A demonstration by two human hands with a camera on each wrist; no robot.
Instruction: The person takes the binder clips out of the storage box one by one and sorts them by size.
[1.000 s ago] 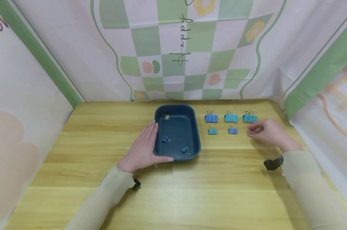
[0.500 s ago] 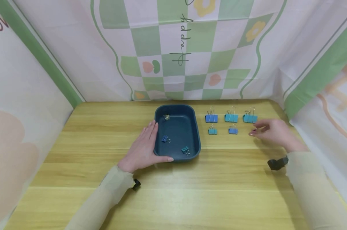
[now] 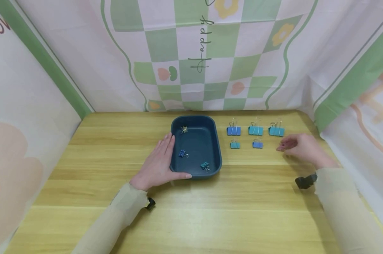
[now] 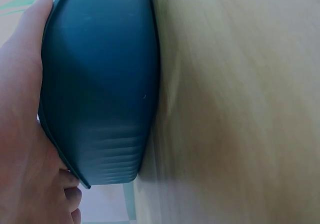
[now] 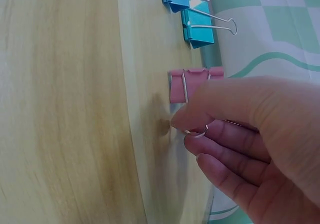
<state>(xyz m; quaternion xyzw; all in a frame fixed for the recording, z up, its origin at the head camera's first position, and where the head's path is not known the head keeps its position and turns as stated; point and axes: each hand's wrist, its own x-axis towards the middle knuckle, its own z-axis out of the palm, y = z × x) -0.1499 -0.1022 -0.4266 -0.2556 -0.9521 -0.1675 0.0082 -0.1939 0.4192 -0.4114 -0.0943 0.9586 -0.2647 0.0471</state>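
Note:
My right hand (image 3: pixel 300 148) pinches a pink binder clip (image 5: pixel 192 87) by its wire handle, at the right end of the front row of clips. In the right wrist view the pink body points away from the fingertips, low over the table. My left hand (image 3: pixel 156 160) rests along the left side of a dark blue tray (image 3: pixel 219 151), fingers straight against the rim and thumb along the near edge. Inside the tray lie a gold binder clip (image 3: pixel 184 129), a dark blue binder clip (image 3: pixel 182 153) and a teal binder clip (image 3: pixel 204 165).
Behind stand a large blue clip (image 3: pixel 233 131) and two large teal clips (image 3: pixel 255 131). In front of them are a small teal clip (image 3: pixel 234 145) and a small blue clip (image 3: pixel 257 145). A patterned cloth (image 3: pixel 216 81) hangs along the table's (image 3: pixel 210 211) back edge.
The right hand has shifted slightly right, and pink has come into view at its fingertips. The left hand, the tray and the other clips keep their places.

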